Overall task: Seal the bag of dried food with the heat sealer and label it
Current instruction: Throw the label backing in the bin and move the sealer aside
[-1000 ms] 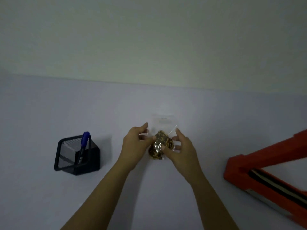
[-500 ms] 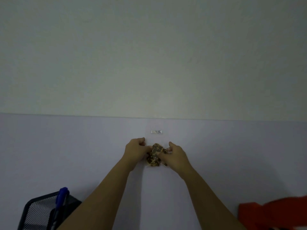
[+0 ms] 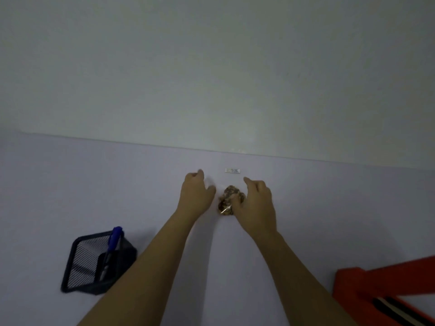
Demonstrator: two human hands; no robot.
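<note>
The clear bag of dried food (image 3: 226,196) lies on the pale table (image 3: 141,184), its brown contents bunched in a lump. My right hand (image 3: 255,204) is against the bag's right side, thumb on the lump, fingers curled past it. My left hand (image 3: 195,196) hovers just left of the bag with a small gap, fingers loosely apart and holding nothing. A small white printed label strip (image 3: 232,170) sits just beyond the food; I cannot tell whether it is on the clear plastic. The red heat sealer (image 3: 367,285) shows at the bottom right corner.
A black mesh pen holder (image 3: 77,274) with a blue pen (image 3: 113,241) stands at the lower left, beside my left forearm. The table's far edge meets a plain wall (image 3: 211,67) just behind the label strip.
The bag went from held up between both hands down onto the table. My left hand has let go and moved left. The view has shifted, bringing the pen holder and sealer back in.
</note>
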